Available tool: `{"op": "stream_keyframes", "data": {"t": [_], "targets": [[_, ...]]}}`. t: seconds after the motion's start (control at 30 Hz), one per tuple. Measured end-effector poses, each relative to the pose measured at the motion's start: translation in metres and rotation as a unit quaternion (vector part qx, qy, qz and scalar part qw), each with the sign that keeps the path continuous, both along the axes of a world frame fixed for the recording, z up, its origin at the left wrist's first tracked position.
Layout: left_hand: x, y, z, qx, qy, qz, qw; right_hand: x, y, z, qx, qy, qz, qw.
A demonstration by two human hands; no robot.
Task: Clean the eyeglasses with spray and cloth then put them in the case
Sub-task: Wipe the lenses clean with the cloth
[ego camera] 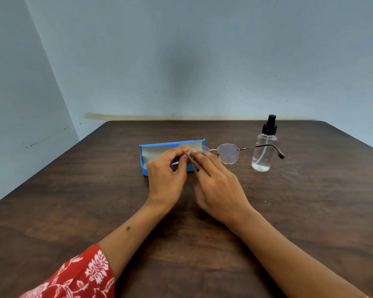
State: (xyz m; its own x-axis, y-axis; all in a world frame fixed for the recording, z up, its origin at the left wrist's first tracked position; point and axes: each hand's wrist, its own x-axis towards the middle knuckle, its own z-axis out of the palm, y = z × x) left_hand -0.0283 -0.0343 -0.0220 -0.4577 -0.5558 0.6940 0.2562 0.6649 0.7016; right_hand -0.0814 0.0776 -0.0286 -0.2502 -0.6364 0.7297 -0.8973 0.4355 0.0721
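While two hands' fingers [182, 152] pinch one eyeglasses [227, 153], one case [157, 147] and one bottle [264, 151] stand by.

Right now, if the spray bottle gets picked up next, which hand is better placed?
Right hand, probably. The spray bottle stands upright on its side of the table, past the eyeglasses. The left hand pinches the frame's left end in front of the open blue case; reaching over would mean crossing the glasses.

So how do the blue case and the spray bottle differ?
The case is opaque blue; the bottle is clear with a black spray top. The case lies flat with its lid open; the bottle stands upright, capped. The case sits behind the hands, left of the glasses; the bottle stands to their right. Both rest on the brown table.
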Motion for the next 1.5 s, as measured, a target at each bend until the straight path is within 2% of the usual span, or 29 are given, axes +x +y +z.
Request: {"op": "stream_keyframes", "data": {"t": [0.17,0.33,0.5,0.7,0.9,1.07,1.23,1.4,1.5], "targets": [[-0.0022,0.0028,0.0002,-0.004,0.000,-0.004,1.000,-0.0042,0.0008,0.0004,-0.001,-0.011,-0.070,0.997],[-0.0017,-0.0028,0.0004,-0.002,-0.002,0.015,1.000,-0.0002,-0.0003,0.0003,0.009,0.005,0.000,1.000],[-0.0032,-0.0015,-0.0003,-0.002,0.003,0.008,1.000,-0.0034,0.0014,0.0008,0.000,-0.008,-0.054,0.999],[-0.0032,-0.0068,-0.0011,0.008,0.002,0.025,1.000,0.0012,0.0018,0.0012,0.001,-0.010,0.019,1.000],[-0.0047,-0.0046,0.0012,0.040,0.007,0.012,0.999,0.0003,0.0035,0.0006,-0.011,-0.020,-0.017,1.000],[-0.0020,-0.0060,0.0016,0.028,0.003,0.027,0.999,0.0029,0.0013,-0.0006,-0.002,-0.019,0.052,0.998],[-0.0023,-0.0050,0.0028,0.038,0.002,0.014,0.999,0.0006,0.0049,0.0012,-0.011,-0.021,-0.003,1.000],[-0.0017,-0.0049,0.0034,0.019,0.001,0.028,0.999,0.0019,0.0017,-0.0011,-0.010,-0.018,0.046,0.999],[-0.0019,-0.0054,0.0037,0.027,0.003,0.025,0.999,0.0008,0.0031,0.0002,-0.017,-0.024,0.025,0.999]]}}
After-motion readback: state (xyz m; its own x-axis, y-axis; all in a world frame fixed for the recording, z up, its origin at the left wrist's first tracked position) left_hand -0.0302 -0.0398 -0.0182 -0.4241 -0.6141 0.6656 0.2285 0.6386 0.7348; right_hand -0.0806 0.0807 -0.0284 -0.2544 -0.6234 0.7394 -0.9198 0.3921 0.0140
